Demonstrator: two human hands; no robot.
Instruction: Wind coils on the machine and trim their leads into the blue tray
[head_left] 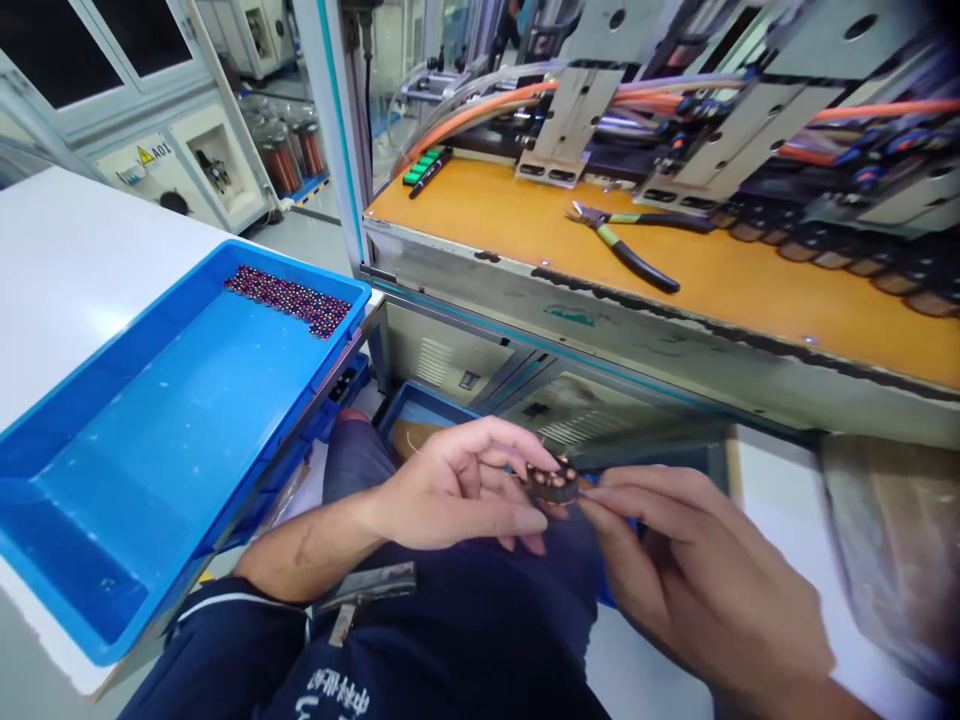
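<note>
A small dark ring-shaped part with copper windings (553,484) is held over my lap between both hands. My left hand (457,495) pinches its left side with thumb and fingers. From the right, my right hand (697,570) grips the part's right edge with fingertips pressed together. A row of similar small dark parts (289,297) lies at the far end of a blue plastic tray (150,430) on the white table to my left.
An orange-topped machine bench (712,270) runs ahead, with pliers (626,245), a green block and marker (426,168), orange cables and metal brackets behind. Copper wire spools (292,155) stand on the floor at the back left. A second blue bin (424,405) sits below the bench.
</note>
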